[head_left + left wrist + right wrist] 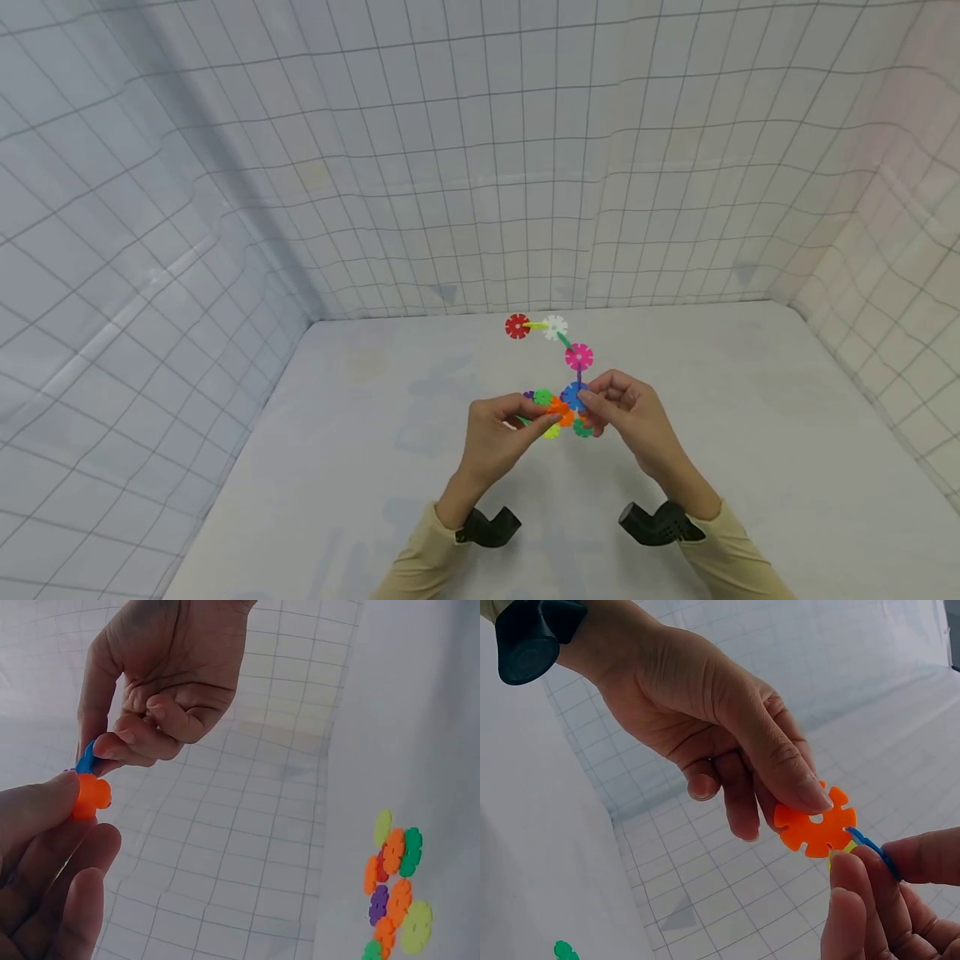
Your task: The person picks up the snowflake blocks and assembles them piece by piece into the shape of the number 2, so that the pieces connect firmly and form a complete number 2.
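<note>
I guess for steadiness, left hand [497, 429] pinches an orange notched plastic disc [799, 831], right hand [630, 410] a blue one [571, 397] toward two o'clock.

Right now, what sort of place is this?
It looks like a small screened-off booth, probably for filming handiwork: white grid-patterned sheeting stands on three sides of a plain white tabletop, and black wrist cameras are worn on both arms.
</note>
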The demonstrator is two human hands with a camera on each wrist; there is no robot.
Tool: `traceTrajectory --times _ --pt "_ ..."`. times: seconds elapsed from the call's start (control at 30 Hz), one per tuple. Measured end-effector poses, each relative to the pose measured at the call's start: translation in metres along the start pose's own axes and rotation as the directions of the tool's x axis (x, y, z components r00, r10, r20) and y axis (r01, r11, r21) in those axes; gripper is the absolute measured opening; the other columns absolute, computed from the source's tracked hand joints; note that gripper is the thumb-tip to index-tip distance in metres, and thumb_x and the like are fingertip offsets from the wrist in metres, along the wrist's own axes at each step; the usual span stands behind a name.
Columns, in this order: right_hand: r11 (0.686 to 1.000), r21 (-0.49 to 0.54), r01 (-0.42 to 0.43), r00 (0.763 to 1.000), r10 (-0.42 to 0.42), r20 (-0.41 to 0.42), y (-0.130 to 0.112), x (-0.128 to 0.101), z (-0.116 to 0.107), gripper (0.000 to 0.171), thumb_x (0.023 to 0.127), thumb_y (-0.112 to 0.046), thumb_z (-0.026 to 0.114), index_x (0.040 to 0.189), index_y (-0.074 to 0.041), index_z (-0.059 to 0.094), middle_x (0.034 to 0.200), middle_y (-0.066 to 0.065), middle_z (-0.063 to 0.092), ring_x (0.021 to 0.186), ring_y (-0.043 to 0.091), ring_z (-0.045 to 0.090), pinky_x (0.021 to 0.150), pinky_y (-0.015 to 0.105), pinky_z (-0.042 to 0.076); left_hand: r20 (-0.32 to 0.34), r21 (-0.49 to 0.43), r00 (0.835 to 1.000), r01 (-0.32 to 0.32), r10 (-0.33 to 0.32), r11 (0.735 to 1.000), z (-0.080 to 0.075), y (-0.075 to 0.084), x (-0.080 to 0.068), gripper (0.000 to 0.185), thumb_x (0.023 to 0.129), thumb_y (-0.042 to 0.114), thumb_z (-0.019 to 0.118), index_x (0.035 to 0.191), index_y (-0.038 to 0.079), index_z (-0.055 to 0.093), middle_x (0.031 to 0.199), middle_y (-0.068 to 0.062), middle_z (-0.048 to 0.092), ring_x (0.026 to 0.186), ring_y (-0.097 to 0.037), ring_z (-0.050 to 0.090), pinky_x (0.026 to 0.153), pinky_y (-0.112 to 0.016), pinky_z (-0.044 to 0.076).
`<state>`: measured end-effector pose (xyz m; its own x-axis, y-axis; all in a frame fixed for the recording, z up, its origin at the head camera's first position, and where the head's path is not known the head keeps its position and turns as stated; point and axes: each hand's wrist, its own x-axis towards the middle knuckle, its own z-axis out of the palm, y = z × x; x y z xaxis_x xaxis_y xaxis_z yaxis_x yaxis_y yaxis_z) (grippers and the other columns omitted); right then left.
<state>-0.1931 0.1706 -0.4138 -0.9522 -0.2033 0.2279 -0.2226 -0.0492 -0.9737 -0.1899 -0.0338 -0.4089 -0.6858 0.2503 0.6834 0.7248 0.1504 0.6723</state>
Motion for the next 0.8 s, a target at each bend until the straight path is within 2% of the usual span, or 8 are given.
traceTrajectory --times 0.1,0.2,0.3,0.4,0.5,0.8 --pt "1.000 -0.016 0.015 1.000 -0.015 -0.007 0.000 0.000 0.001 0.020 0.092 -0.010 0.063 0.093 0.008 0.055 0.071 0.012 0.063 0.058 0.028 0.062 0.056 0.030 0.053 -0.012 0.055 0.998 -0.059 0.060 0.997 0.004 -0.013 -0.004 0.012 0.071 -0.005 0.080 0.076 0.000 0.070 0.071 -0.009 0.069 0.060 -0.014 0.063 0.050 -0.023 0.050" --pt "0.998 -0.051 0.041 0.999 -0.041 0.000 0.000 -0.001 0.003 0.018 0.092 -0.010 0.063 0.091 0.007 0.056 0.069 0.013 0.062 0.058 0.029 0.062 0.055 0.031 0.053 -0.021 0.139 0.989 -0.144 0.148 0.980 0.008 -0.022 -0.008 0.015 0.069 -0.003 0.082 0.079 0.003 0.071 0.074 -0.005 0.070 0.062 -0.011 0.064 0.052 -0.017 0.048" --pt "0.988 -0.121 0.094 0.995 -0.090 0.034 0.000 -0.003 0.004 0.016 0.094 -0.010 0.060 0.086 0.003 0.056 0.065 0.011 0.061 0.056 0.026 0.061 0.053 0.033 0.052 -0.030 0.210 0.969 -0.235 0.246 0.949 0.009 -0.024 -0.010 0.018 0.069 -0.002 0.082 0.081 0.004 0.070 0.075 -0.004 0.069 0.063 -0.010 0.064 0.053 -0.014 0.047" --pt "0.971 -0.182 0.157 0.986 -0.145 0.076 -0.001 -0.005 0.006 0.017 0.096 -0.008 0.056 0.081 -0.001 0.056 0.063 0.007 0.059 0.053 0.021 0.059 0.050 0.034 0.051 -0.046 0.250 0.947 -0.296 0.317 0.922 0.011 -0.023 -0.010 0.016 0.071 0.000 0.081 0.081 0.004 0.070 0.074 -0.003 0.069 0.061 -0.009 0.064 0.054 -0.012 0.046" --pt "0.960 -0.199 0.197 0.979 -0.180 0.100 -0.002 -0.005 0.006 0.018 0.096 -0.004 0.054 0.078 -0.003 0.056 0.061 0.006 0.057 0.051 0.018 0.056 0.048 0.035 0.050 -0.061 0.274 0.932 -0.329 0.358 0.904 0.013 -0.022 -0.010 0.014 0.073 0.001 0.080 0.081 0.004 0.070 0.073 -0.002 0.068 0.060 -0.008 0.063 0.054 -0.012 0.046" --pt "0.958 -0.175 0.226 0.964 -0.194 0.182 0.000 -0.005 0.003 0.021 0.094 0.006 0.053 0.074 -0.003 0.053 0.060 0.009 0.055 0.050 0.018 0.055 0.048 0.038 0.050 -0.096 0.241 0.909 -0.375 0.406 0.895 0.018 -0.021 -0.012 0.017 0.070 -0.005 0.079 0.082 0.001 0.069 0.070 -0.005 0.067 0.053 -0.009 0.058 0.053 -0.012 0.046"
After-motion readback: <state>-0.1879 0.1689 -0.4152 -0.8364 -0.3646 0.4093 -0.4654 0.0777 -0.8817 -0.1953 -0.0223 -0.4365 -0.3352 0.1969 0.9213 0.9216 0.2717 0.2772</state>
